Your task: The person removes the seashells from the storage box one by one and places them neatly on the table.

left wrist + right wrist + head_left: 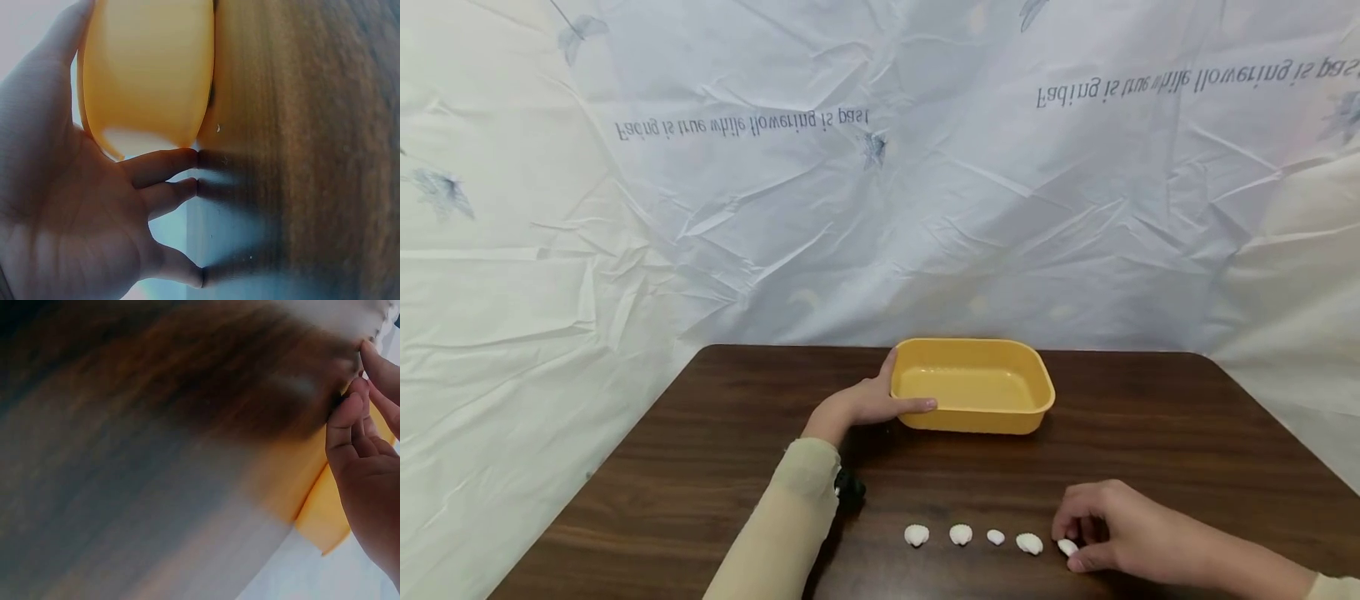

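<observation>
A yellow plastic basin (973, 422) stands toward the back of the table. My left hand (868, 402) rests against its left end, thumb lying along the front rim. In the left wrist view, that hand's spread fingers (165, 167) reach down to the tabletop beside the basin wall. At the front right, my right hand (1108, 529) pinches a small white seashell (1067, 547) between thumb and fingertips, low at the table. In the right wrist view the fingers (344, 422) are bent and mostly hide the shell. To its left, several white seashells (960, 535) form a row.
The dark wood-grain table (760, 400) has rounded far corners. Behind it hangs a white printed sheet (880, 233), wrinkled and reaching down to the table's back edge. A black object (849, 490) sits at the left wrist.
</observation>
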`<state>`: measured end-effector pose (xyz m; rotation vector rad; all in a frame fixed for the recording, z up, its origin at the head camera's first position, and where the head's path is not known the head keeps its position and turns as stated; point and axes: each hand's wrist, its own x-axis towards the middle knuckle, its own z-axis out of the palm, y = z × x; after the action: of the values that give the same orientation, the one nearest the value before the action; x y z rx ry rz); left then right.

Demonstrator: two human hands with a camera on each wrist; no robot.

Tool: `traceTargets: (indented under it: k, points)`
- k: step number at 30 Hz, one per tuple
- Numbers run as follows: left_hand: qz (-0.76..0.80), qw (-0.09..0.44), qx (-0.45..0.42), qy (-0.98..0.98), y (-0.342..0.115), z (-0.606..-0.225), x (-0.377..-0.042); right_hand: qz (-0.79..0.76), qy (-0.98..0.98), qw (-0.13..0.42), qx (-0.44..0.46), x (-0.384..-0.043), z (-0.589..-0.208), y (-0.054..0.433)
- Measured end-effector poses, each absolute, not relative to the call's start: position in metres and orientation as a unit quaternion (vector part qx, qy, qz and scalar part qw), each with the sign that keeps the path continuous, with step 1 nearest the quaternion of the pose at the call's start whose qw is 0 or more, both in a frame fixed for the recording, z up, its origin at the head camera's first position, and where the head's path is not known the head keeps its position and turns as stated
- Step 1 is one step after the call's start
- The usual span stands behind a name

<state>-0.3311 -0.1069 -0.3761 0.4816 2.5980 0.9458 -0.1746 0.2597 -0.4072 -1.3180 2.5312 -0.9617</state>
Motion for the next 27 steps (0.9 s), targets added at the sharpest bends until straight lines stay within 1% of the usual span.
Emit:
traceTargets:
  k: [6, 12, 14, 16, 18, 21, 27]
  points:
    - [0.335, 0.167, 0.168, 0.912, -0.108, -0.376, -0.330, -0.333, 0.835, 0.093, -0.428, -0.177, -0.405, 0.261]
    - [0.342, 0.170, 0.172, 0.908, -0.109, -0.378, -0.331, -0.336, 0.828, 0.109, -0.435, -0.178, -0.402, 0.262]
    - [0.339, 0.168, 0.173, 0.909, -0.108, -0.378, -0.331, -0.337, 0.827, 0.128, -0.432, -0.180, -0.397, 0.262]
    - [0.337, 0.166, 0.173, 0.911, -0.108, -0.378, -0.331, -0.328, 0.829, 0.126, -0.436, -0.182, -0.391, 0.260]
    - [0.333, 0.166, 0.172, 0.912, -0.107, -0.378, -0.331, -0.326, 0.830, 0.123, -0.435, -0.186, -0.378, 0.255]
    - [0.332, 0.168, 0.171, 0.912, -0.107, -0.377, -0.329, -0.326, 0.837, 0.098, -0.428, -0.196, -0.352, 0.245]
    - [0.333, 0.164, 0.168, 0.913, -0.108, -0.375, -0.327, -0.322, 0.882, 0.099, -0.330, -0.237, -0.295, 0.217]
